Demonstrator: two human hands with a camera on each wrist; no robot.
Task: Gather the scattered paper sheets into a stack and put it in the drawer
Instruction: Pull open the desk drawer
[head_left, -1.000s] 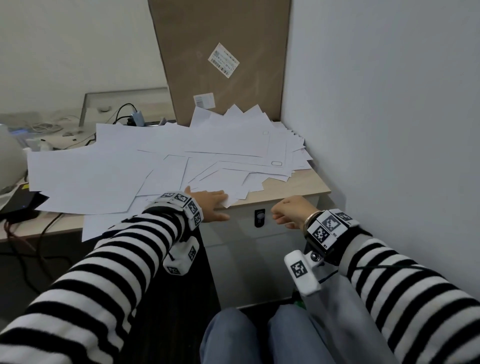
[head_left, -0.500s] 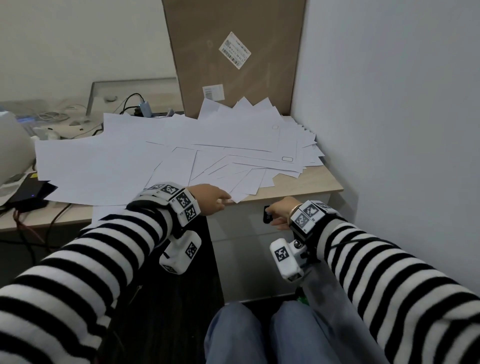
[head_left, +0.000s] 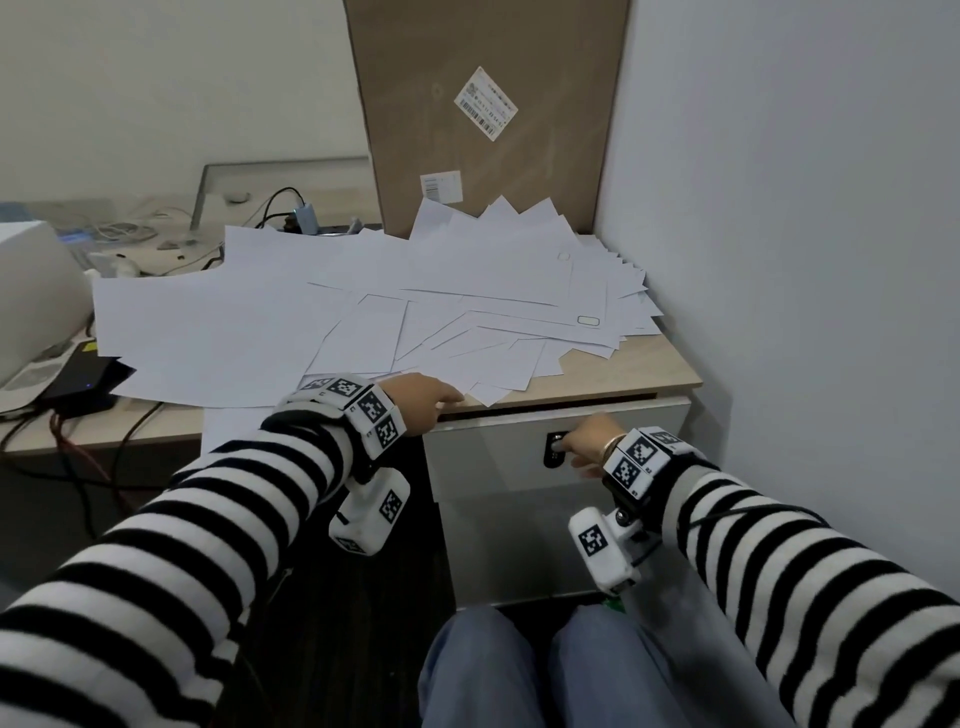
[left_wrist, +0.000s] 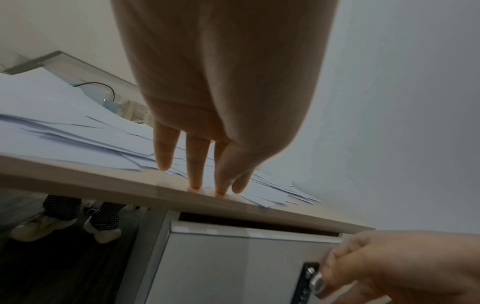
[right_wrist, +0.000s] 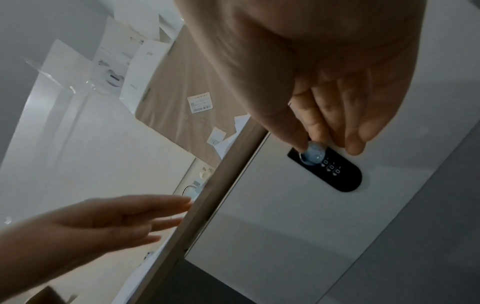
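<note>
Several white paper sheets (head_left: 374, 312) lie scattered over the wooden desk top (head_left: 660, 371). My left hand (head_left: 431, 402) rests with straight fingers (left_wrist: 193, 164) on the desk's front edge beside the nearest sheets. Under the desk is a white drawer (head_left: 493, 452) with a black combination lock plate (right_wrist: 335, 174) and a round metal knob (right_wrist: 313, 155). My right hand (head_left: 582, 444) pinches that knob (left_wrist: 315, 282) between thumb and forefinger. The drawer front stands out slightly, with a dark gap (left_wrist: 254, 223) above it.
A tall brown cardboard sheet (head_left: 488, 109) leans at the back against the right wall (head_left: 805, 260). A white device (head_left: 31, 291), a black box (head_left: 83, 382) and cables (head_left: 280, 202) crowd the desk's left side. My knees (head_left: 545, 670) are below the drawer.
My right hand moved forward from below the desk edge and took hold of the drawer's knob. The left hand slid a little onto the desk edge. The drawer front has come out slightly.
</note>
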